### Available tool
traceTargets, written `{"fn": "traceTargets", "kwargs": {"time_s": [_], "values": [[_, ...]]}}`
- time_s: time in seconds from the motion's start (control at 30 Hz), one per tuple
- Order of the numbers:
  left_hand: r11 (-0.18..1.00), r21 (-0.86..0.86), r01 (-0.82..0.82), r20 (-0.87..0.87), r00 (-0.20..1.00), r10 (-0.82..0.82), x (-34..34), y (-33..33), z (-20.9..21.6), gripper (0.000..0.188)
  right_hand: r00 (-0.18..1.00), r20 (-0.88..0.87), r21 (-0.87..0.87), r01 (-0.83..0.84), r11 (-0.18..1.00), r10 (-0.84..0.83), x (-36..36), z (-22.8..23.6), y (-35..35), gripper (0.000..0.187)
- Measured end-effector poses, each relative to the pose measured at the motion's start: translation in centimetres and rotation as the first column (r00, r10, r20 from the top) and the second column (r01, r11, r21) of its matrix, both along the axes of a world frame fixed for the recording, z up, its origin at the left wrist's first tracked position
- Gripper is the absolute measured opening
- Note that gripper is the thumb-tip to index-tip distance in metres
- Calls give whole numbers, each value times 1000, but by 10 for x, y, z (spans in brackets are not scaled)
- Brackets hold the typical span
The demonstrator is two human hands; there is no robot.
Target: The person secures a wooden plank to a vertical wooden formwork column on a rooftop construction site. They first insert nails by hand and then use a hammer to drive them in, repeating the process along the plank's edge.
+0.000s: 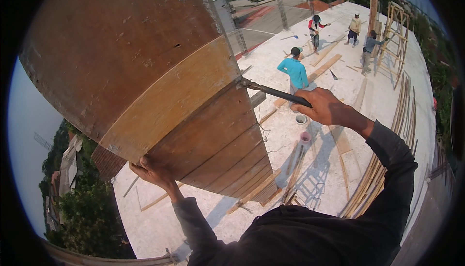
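In front of me stands a tall brown wooden formwork panel [111,48], with a lighter tan board [169,94] running across it. Below that board, several more brown boards [218,135] step down toward the floor. My right hand [327,107] is closed round the dark handle of a hammer [281,94]. The hammer's head meets the right end of the boards, just below the tan one. At the tan board's lower left corner, my left hand [155,175] grips the edge with its thumb and fingers; part of the fingers is hidden.
Far below lies a pale concrete slab [271,53] with several people on it, the nearest a person in a blue shirt [293,70]. Long poles [387,169] lie at right, near a wooden frame [395,38]. Buckets [305,137] and loose planks [324,70] are scattered about.
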State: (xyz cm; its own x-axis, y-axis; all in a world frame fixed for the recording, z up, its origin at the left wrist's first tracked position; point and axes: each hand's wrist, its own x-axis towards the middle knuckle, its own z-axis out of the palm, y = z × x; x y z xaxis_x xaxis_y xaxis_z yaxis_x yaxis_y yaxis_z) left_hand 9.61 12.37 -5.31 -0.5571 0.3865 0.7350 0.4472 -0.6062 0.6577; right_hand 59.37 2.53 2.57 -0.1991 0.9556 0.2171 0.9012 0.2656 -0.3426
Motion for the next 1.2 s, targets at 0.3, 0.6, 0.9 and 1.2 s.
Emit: {"fn": "traceTargets", "kwargs": {"time_s": [0.3, 0.6, 0.9, 1.2], "values": [[999, 35, -34, -8, 999, 34, 7, -3, 2, 69, 993, -11, -166, 112, 980, -115, -32, 35, -33, 37], [1000, 13, 14, 29, 999, -14, 19, -6, 11, 75, 994, -90, -70, 50, 996, -56, -17, 0, -10, 41], [988, -81, -131, -121, 985, 121, 10, -13, 18, 75, 907, -421, 89, 15, 996, 24, -38, -89, 18, 48], [990, -127, -63, 53, 996, 70, 20, -16, 23, 75, 877, -473, 230, 38, 973, 78, -54, -123, 30, 42]]}}
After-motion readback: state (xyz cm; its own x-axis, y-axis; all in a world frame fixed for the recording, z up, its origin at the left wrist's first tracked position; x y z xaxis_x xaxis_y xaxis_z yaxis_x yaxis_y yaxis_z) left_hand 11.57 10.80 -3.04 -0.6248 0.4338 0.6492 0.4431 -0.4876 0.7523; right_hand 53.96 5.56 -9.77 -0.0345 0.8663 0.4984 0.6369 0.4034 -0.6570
